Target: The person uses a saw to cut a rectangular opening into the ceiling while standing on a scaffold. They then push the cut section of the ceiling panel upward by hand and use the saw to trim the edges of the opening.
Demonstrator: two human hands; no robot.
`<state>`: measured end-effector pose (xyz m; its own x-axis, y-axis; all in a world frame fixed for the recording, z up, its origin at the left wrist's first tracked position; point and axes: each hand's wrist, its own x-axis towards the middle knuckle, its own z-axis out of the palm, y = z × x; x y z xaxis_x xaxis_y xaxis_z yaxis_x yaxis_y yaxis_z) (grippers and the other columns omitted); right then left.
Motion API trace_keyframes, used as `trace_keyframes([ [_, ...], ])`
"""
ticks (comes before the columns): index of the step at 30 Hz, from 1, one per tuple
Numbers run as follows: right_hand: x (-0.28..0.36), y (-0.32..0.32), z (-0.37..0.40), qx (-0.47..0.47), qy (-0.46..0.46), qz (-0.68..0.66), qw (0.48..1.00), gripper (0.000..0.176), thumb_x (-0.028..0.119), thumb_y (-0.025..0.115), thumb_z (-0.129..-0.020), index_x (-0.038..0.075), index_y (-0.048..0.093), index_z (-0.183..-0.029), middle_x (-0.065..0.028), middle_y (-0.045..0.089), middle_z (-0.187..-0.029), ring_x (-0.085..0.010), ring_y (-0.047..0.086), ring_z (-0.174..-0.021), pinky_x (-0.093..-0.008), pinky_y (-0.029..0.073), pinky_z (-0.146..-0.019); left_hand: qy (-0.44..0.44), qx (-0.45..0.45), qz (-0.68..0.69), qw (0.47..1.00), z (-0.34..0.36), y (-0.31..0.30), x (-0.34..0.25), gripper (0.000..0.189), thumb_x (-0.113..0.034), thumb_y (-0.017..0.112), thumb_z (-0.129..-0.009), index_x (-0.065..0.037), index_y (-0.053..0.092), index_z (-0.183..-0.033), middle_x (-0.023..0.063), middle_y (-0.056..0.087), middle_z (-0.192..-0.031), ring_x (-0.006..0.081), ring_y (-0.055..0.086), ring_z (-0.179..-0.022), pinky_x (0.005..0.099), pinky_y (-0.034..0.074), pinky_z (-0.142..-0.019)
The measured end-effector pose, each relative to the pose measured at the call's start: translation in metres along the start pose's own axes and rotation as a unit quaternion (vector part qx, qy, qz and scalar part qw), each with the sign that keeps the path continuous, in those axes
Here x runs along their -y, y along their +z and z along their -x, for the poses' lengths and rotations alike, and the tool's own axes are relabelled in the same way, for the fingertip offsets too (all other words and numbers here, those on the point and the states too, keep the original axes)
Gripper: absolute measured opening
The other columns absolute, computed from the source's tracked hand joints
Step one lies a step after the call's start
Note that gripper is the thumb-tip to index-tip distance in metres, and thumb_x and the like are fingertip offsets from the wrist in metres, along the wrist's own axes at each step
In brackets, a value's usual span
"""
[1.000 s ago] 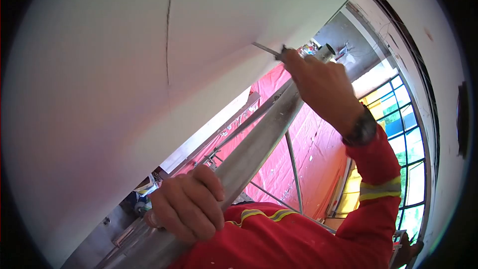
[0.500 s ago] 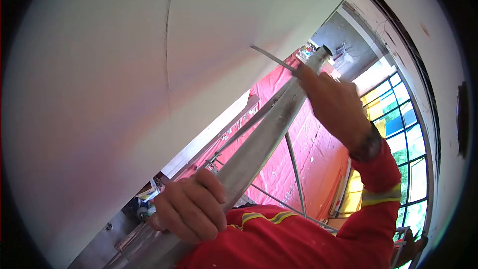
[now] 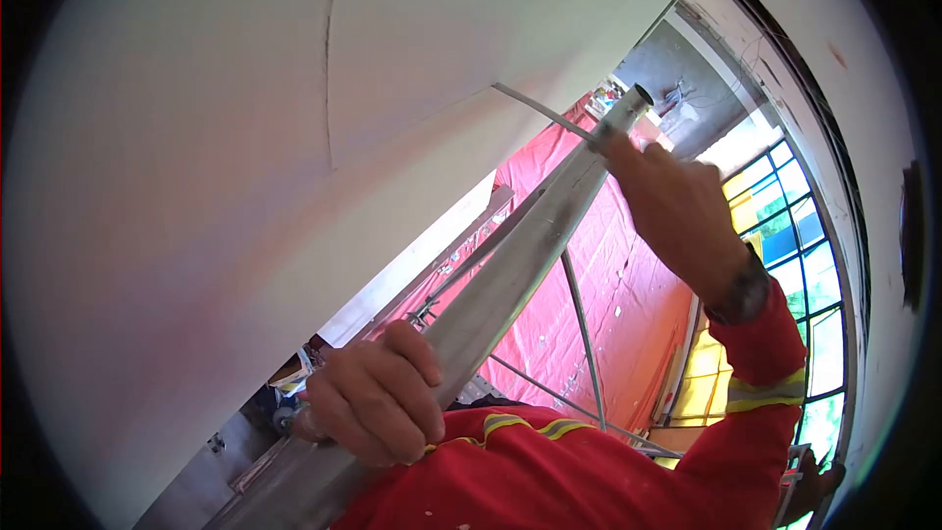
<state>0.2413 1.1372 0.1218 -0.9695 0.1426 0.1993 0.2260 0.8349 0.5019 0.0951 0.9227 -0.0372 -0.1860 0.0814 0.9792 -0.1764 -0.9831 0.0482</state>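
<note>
evidently the thin blade, at one o'clock against the white surface, looked light and stiff, with the right hand in a closed grip on its near end and the left hand clenched round the slick metal pole.

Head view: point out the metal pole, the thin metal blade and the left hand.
metal pole [image 3: 515, 255]: head view, middle of the bare shaft.
thin metal blade [image 3: 542, 112]: head view, middle of the blade's length.
left hand [image 3: 378, 397]: head view, knuckles, closed round the pole.
</note>
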Motion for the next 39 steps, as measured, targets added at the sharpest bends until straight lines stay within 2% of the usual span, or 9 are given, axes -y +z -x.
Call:
trace_keyframes([
  [2, 0.000, -0.010, 0.009, 0.026, 0.027, 0.023, 0.999, 0.030, 0.005, 0.051, -0.089, 0.008, 0.051, -0.119, -0.0120, 0.061, -0.069, -0.0305, 0.064, -0.054, -0.0392, 0.049, -0.045, -0.008, 0.000, 0.018, 1.000, -0.002, -0.001, 0.001, 0.040, -0.016, 0.033, -0.102, -0.009, 0.059, -0.072, 0.0086, 0.071, -0.080, 0.0226, 0.067, -0.071, 0.0405, 0.038, -0.086],
  [6, 0.009, 0.028, -0.064, -0.097, -0.066, 0.014, 0.993, 0.029, 0.006, 0.050, -0.090, 0.008, 0.052, -0.118, -0.0108, 0.060, -0.068, -0.0280, 0.064, -0.053, -0.0412, 0.051, -0.049, -0.019, -0.013, 0.018, 1.000, 0.001, 0.002, -0.003, 0.039, -0.016, 0.034, -0.101, -0.008, 0.059, -0.071, 0.0089, 0.071, -0.081, 0.0229, 0.067, -0.071, 0.0412, 0.038, -0.086],
  [15, 0.011, -0.021, 0.011, 0.041, 0.063, 0.029, 0.997, 0.023, 0.008, 0.052, -0.092, 0.007, 0.052, -0.115, -0.0085, 0.060, -0.069, -0.0283, 0.061, -0.053, -0.0398, 0.047, -0.046, -0.020, -0.025, 0.017, 0.999, 0.003, 0.006, -0.010, 0.048, -0.024, 0.027, -0.103, -0.007, 0.062, -0.075, 0.0108, 0.071, -0.083, 0.0253, 0.068, -0.074, 0.0437, 0.038, -0.087],
  [18, 0.006, 0.023, -0.029, -0.064, -0.025, -0.029, 0.997, 0.028, 0.010, 0.049, -0.092, 0.007, 0.051, -0.120, -0.0133, 0.062, -0.072, -0.0338, 0.065, -0.059, -0.0438, 0.050, -0.051, 0.021, -0.039, 0.016, 0.999, 0.006, 0.010, -0.006, 0.047, -0.025, 0.028, -0.103, -0.007, 0.062, -0.076, 0.0109, 0.071, -0.082, 0.0261, 0.067, -0.074, 0.0437, 0.038, -0.087],
  [21, 0.022, 0.019, -0.080, -0.037, -0.050, -0.032, 0.998, 0.028, 0.007, 0.047, -0.092, 0.006, 0.050, -0.120, -0.0159, 0.063, -0.072, -0.0356, 0.066, -0.063, -0.0453, 0.051, -0.052, 0.011, -0.036, 0.010, 0.999, 0.008, 0.009, -0.012, 0.047, -0.025, 0.028, -0.103, -0.007, 0.062, -0.075, 0.0107, 0.071, -0.081, 0.0263, 0.068, -0.074, 0.0438, 0.038, -0.087],
  [29, 0.008, -0.017, 0.000, 0.019, 0.024, 0.056, 0.998, 0.028, 0.011, 0.052, -0.094, 0.004, 0.051, -0.121, -0.0096, 0.058, -0.067, -0.0244, 0.062, -0.054, -0.0360, 0.045, -0.041, 0.006, -0.010, -0.008, 1.000, 0.000, 0.006, -0.012, 0.044, -0.019, 0.029, -0.103, -0.008, 0.060, -0.074, 0.0096, 0.071, -0.080, 0.0252, 0.068, -0.073, 0.0428, 0.040, -0.083],
  [33, 0.007, 0.022, -0.047, -0.056, -0.029, -0.020, 0.998, 0.030, 0.007, 0.050, -0.091, 0.007, 0.051, -0.121, -0.0127, 0.060, -0.065, -0.0306, 0.064, -0.054, -0.0409, 0.049, -0.047, 0.025, -0.117, -0.019, 0.993, 0.019, 0.027, -0.009, 0.043, -0.018, 0.028, -0.102, -0.008, 0.060, -0.076, 0.0088, 0.071, -0.081, 0.0247, 0.068, -0.074, 0.0422, 0.041, -0.083],
  [36, 0.015, 0.015, -0.045, -0.041, -0.019, -0.002, 0.999, 0.031, 0.007, 0.050, -0.091, 0.007, 0.051, -0.122, -0.0133, 0.061, -0.066, -0.0309, 0.065, -0.056, -0.0407, 0.051, -0.049, 0.018, -0.180, -0.033, 0.983, 0.016, 0.035, -0.008, 0.036, -0.011, 0.037, -0.096, -0.014, 0.052, -0.064, 0.0029, 0.070, -0.075, 0.0174, 0.062, -0.062, 0.0376, 0.036, -0.079],
  [39, 0.011, -0.005, -0.006, -0.014, 0.017, -0.008, 1.000, 0.029, 0.007, 0.049, -0.091, 0.007, 0.052, -0.119, -0.0134, 0.062, -0.067, -0.0298, 0.066, -0.057, -0.0402, 0.052, -0.049, 0.007, -0.045, -0.015, 0.999, 0.013, 0.012, -0.009, 0.040, -0.016, 0.029, -0.101, -0.009, 0.060, -0.077, 0.0092, 0.073, -0.086, 0.0230, 0.068, -0.077, 0.0420, 0.040, -0.085],
])
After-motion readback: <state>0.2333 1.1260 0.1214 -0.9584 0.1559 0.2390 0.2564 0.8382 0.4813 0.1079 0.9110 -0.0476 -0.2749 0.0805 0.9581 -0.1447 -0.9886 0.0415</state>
